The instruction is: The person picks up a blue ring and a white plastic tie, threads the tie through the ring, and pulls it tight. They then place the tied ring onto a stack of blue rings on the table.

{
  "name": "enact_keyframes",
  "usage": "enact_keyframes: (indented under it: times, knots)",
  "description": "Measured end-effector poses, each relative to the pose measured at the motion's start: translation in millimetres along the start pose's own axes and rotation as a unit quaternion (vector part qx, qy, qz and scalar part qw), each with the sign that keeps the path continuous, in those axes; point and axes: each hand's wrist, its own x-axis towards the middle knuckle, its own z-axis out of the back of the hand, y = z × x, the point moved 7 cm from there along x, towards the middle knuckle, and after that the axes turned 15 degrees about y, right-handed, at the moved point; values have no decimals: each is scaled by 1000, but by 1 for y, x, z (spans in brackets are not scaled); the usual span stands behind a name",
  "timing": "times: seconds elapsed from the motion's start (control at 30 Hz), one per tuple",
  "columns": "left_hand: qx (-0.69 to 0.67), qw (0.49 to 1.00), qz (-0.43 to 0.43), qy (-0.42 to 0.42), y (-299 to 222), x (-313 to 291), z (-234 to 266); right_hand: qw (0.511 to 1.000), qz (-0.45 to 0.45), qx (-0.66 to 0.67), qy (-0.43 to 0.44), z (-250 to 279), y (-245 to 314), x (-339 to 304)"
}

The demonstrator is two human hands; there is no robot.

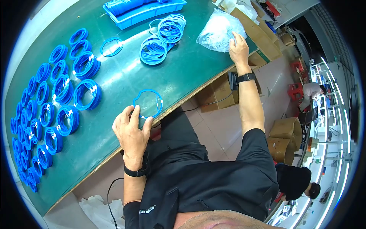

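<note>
Near the table's front edge, my left hand pinches a single blue ring between thumb and fingers at its near side. The ring looks like thin coiled tubing or cord, with a small inward bend at its left and white bands on it. My right hand reaches to the far right, its fingers apart and touching the side of a clear plastic bag. Thin white strips or pieces fill the bag; they are too small to name. Nothing shows held in the right hand.
Many coiled blue bundles stand in rows on the green table at left. A lone ring and a pile of looser rings lie farther back, near a blue tray. Cardboard boxes sit beyond the table edge.
</note>
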Motion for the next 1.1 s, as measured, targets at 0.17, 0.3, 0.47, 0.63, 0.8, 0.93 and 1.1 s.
enact_keyframes:
  times: [0.17,0.3,0.47,0.63,0.8,0.93,1.1]
  knots:
    - [2,999,-29,-25,-7,-1,11,994,-6,105,-40,33,58,-32]
    - [-11,992,-126,3,-14,0,14,977,53,205,20,30,131,-70]
    - [-36,986,-157,31,-14,-3,16,939,94,317,96,7,203,-97]
    - [-36,987,-131,89,-20,-4,16,897,169,376,156,5,250,-104]
    - [-47,986,-133,85,-15,-6,6,827,258,438,240,18,287,-120]
    - [-54,988,-130,61,-10,-7,8,788,327,440,282,32,312,-130]
    - [-53,990,-122,50,-9,-2,13,796,368,401,267,30,327,-127]
